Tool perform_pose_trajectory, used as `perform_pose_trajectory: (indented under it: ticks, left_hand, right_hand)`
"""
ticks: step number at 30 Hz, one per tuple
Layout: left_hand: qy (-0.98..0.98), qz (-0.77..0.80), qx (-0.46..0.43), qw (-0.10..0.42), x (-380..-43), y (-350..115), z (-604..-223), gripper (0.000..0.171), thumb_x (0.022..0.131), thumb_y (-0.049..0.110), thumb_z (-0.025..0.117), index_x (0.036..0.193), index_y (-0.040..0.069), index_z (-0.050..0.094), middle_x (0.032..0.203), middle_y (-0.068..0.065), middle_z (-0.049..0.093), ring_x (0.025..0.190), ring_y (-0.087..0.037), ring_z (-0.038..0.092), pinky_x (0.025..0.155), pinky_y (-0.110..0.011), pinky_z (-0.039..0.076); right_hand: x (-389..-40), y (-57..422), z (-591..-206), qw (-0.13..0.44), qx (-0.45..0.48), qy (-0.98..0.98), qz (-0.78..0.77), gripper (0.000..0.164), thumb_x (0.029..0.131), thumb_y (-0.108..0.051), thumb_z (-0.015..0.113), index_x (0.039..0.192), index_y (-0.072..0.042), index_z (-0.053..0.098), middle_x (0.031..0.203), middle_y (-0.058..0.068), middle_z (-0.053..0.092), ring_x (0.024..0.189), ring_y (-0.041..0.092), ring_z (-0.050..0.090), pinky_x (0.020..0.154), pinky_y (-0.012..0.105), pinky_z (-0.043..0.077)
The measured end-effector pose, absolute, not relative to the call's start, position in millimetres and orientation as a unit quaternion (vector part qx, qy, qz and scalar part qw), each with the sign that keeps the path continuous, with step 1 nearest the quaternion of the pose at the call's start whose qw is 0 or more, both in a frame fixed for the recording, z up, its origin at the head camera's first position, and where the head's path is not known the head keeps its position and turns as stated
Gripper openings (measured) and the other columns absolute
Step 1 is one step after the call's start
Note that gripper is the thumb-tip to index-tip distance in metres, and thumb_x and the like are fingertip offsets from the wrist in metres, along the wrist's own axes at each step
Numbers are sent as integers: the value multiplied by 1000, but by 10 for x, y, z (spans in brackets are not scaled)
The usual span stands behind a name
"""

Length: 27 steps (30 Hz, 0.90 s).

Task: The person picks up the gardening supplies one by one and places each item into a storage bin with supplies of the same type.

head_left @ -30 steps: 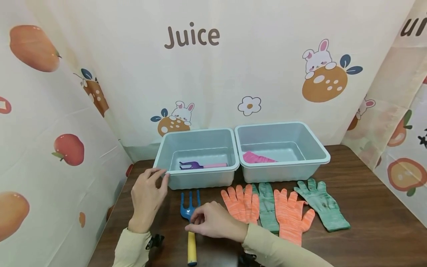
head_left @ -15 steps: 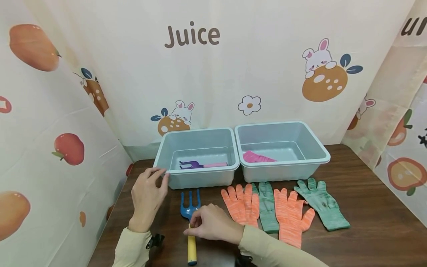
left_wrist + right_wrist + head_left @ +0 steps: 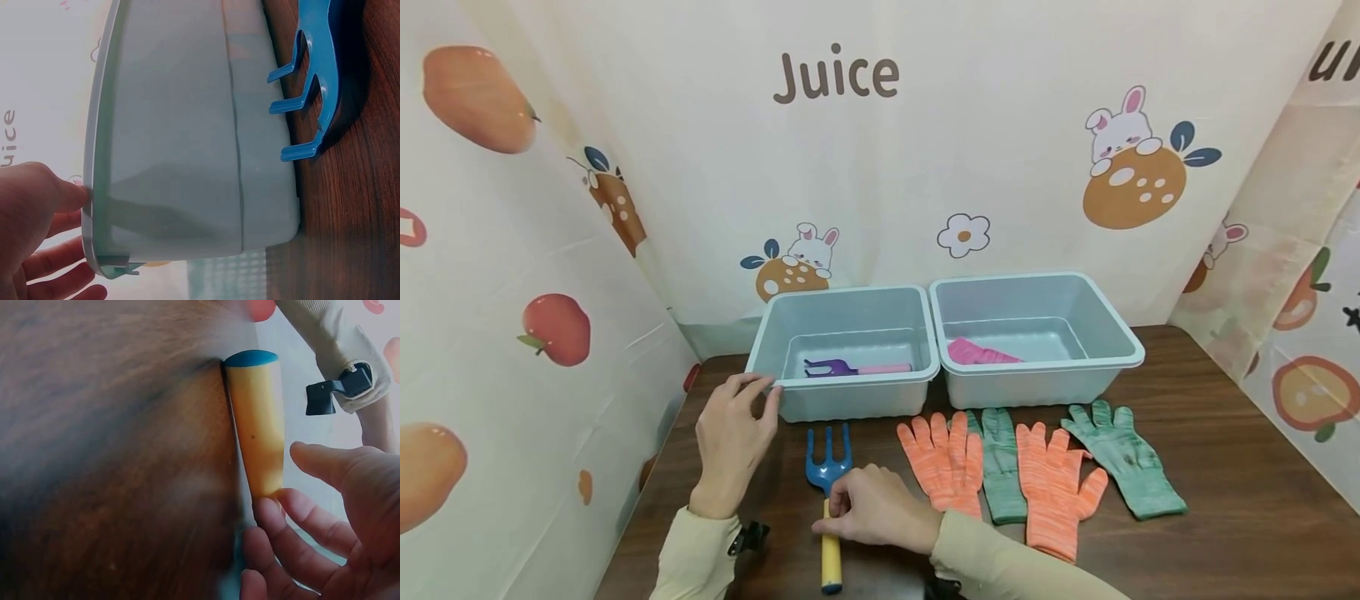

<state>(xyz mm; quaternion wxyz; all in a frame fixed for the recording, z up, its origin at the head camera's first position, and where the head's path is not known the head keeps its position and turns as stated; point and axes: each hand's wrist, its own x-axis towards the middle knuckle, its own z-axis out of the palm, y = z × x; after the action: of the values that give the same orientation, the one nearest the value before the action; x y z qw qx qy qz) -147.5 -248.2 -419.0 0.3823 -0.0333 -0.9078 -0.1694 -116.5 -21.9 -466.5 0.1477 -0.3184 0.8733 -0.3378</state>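
My left hand (image 3: pixel 735 442) holds the front left corner of the left light-blue plastic bin (image 3: pixel 850 404). In the left wrist view the thumb (image 3: pixel 74 195) meets the rim, with the other fingers behind it. A hand fork (image 3: pixel 828 467) with blue tines and a yellow handle (image 3: pixel 259 425) lies on the table in front of that bin. Over the handle is my right hand (image 3: pixel 880 510); its fingertips touch the handle while the thumb (image 3: pixel 322 459) stands apart in the right wrist view. Inside the left bin lies a purple hand fork (image 3: pixel 835 368) with a pink handle.
A second light-blue bin (image 3: pixel 1037 383) stands beside the first, with a pink glove (image 3: pixel 977 353) inside. Two orange gloves (image 3: pixel 943 462) and two green gloves (image 3: pixel 1131 458) lie on the brown table (image 3: pixel 1210 442), right of my right hand. A printed curtain (image 3: pixel 880 167) hangs behind.
My right hand has shifted slightly toward me along the hand fork's handle. The left hand stays at the bin's corner, and the hand fork has not visibly moved on the table.
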Motion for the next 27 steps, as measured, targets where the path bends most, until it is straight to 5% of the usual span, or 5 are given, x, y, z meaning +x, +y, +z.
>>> perform_pose_trajectory:
  ticks: [27]
  left_hand:
    - [-906,-170,-36,386,-1480,-2474,-4187,23,90,22,85,106,5,85,106,-16,77,95,-40,73,71,-56,61]
  right_hand:
    - [-1152,-174,-4713,136,-289,916,-244,35,85,-55,80,73,-29,60,62,-15,53,54,3,46,48,24,39]
